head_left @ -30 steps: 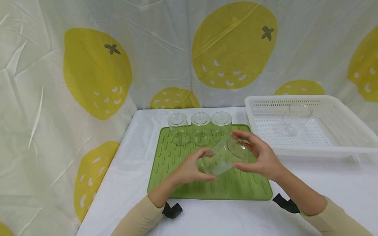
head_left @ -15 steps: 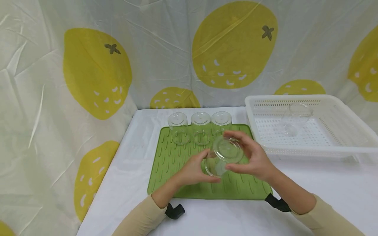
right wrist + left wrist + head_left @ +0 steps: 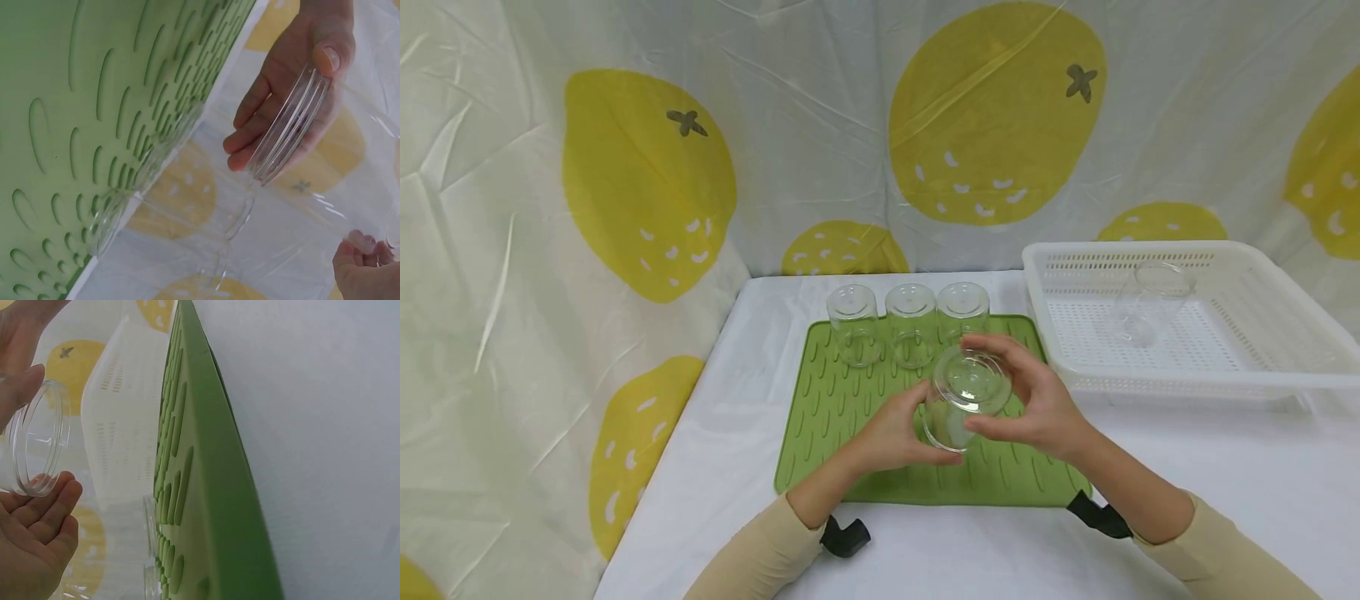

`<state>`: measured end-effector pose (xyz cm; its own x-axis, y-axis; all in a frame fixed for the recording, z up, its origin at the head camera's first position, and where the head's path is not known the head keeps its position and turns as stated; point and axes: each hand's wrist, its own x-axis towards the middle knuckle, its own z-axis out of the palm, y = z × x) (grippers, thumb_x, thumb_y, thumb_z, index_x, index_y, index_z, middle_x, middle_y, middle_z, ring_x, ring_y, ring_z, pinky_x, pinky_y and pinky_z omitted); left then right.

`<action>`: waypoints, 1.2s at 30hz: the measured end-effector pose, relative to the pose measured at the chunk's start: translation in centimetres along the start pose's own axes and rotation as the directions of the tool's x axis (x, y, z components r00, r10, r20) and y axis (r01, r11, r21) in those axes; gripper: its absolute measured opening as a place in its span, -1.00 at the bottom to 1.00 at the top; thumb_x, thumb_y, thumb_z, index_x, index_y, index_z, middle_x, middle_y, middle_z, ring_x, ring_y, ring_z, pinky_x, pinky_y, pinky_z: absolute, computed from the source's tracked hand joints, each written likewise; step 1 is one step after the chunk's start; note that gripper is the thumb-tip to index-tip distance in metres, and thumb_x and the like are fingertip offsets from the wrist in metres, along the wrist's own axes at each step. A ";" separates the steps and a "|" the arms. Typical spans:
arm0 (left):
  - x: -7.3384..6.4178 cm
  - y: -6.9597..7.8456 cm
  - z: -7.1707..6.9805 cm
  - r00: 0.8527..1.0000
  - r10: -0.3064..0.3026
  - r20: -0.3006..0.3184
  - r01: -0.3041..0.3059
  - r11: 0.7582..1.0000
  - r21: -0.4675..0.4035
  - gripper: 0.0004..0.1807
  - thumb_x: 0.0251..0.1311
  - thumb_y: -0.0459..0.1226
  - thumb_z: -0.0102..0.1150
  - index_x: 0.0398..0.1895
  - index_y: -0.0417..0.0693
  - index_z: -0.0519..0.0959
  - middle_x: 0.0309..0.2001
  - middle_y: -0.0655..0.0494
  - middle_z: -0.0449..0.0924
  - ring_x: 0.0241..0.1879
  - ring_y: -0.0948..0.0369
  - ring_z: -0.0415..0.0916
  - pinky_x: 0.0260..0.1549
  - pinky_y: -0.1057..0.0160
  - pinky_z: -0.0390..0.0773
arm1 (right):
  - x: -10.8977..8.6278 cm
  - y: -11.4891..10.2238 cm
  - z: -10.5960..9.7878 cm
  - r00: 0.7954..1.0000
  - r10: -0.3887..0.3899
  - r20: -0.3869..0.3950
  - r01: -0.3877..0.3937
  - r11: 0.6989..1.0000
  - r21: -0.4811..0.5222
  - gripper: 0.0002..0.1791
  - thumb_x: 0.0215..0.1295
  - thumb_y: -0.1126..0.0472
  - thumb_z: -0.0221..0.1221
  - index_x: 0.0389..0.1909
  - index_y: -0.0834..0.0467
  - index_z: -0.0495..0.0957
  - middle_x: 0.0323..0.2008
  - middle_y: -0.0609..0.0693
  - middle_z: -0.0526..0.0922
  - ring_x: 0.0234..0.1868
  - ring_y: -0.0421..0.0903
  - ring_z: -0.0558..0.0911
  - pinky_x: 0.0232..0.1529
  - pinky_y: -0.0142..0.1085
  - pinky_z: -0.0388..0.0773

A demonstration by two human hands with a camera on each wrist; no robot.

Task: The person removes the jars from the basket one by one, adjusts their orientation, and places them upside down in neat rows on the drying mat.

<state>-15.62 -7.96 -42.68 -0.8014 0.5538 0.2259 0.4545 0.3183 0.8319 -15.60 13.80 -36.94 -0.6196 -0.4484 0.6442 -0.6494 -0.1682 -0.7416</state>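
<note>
Both hands hold a clear drinking glass [image 3: 973, 387] above the green ridged mat [image 3: 1000, 479]. It is tilted, with its thick base turned up toward the head camera and its mouth low toward the left. My left hand [image 3: 891, 429] grips it near the rim, thumb on the near side. Around the base end curl the thumb and fingers of my right hand [image 3: 1037, 408]. In the right wrist view, the ringed edge of the glass [image 3: 290, 128] lies between a thumb and fingers. The left wrist view shows the glass [image 3: 37, 440] beside spread fingers.
Three glasses stand upside down in a row along the mat's back edge: a left one [image 3: 853, 329], a middle one [image 3: 912, 329] and a right one [image 3: 962, 312]. A white perforated basket [image 3: 1195, 379] at the right contains another glass [image 3: 1153, 304]. Behind hangs a lemon-print curtain [image 3: 820, 125].
The held glass has turned from lying slanted sideways to base-up, its base now facing the head camera. My right hand has moved slightly left; the left shifted a little right.
</note>
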 end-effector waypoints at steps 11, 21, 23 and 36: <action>-0.1 -0.1 0.0 1.000 -0.009 0.017 0.009 1.000 -0.003 -0.01 -0.14 -0.17 0.60 0.42 0.16 0.27 0.27 0.30 0.42 0.23 0.29 0.35 0.20 0.14 0.37 | 0.0 -0.2 0.3 1.000 0.013 -0.007 -0.013 1.000 -0.022 -0.10 -0.27 0.68 0.37 0.27 0.47 0.31 0.24 0.12 0.43 0.26 -0.09 0.39 0.26 -0.39 0.30; -0.7 0.0 -0.8 0.999 -0.043 -0.007 0.043 0.999 -0.022 -0.07 -0.16 -0.16 0.60 0.36 0.14 0.33 0.22 0.31 0.45 0.19 0.27 0.38 0.17 0.09 0.39 | 0.8 -0.3 0.8 1.000 0.000 0.009 0.000 1.000 -0.015 -0.10 -0.24 0.66 0.38 0.28 0.46 0.30 0.23 0.21 0.42 0.26 -0.08 0.39 0.29 -0.35 0.28; -0.9 0.0 -1.0 0.998 -0.059 -0.016 0.058 0.998 -0.012 -0.07 -0.16 -0.14 0.60 0.36 0.14 0.33 0.22 0.31 0.45 0.20 0.27 0.38 0.17 0.08 0.39 | 1.1 -0.2 0.9 1.000 0.000 0.012 0.000 1.000 -0.010 -0.11 -0.23 0.66 0.38 0.27 0.47 0.30 0.22 0.21 0.42 0.26 -0.08 0.40 0.28 -0.35 0.29; -4.2 -0.9 -4.2 0.971 -0.231 -0.057 0.238 0.953 0.187 0.01 -0.09 0.02 0.53 0.46 0.06 0.22 0.37 0.14 0.31 0.35 0.07 0.23 0.25 -0.09 0.29 | 2.2 0.8 2.0 0.988 0.151 0.035 -0.150 0.988 -0.044 -0.17 -0.05 0.54 0.40 0.31 0.32 0.31 0.25 0.12 0.41 0.28 -0.11 0.39 0.29 -0.38 0.28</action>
<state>-14.33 -13.75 -42.29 -0.9055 0.4206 0.0559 0.3153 0.5789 0.7519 -16.57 10.99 -36.49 -0.6947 -0.4995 0.5175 -0.5679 -0.0606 -0.8209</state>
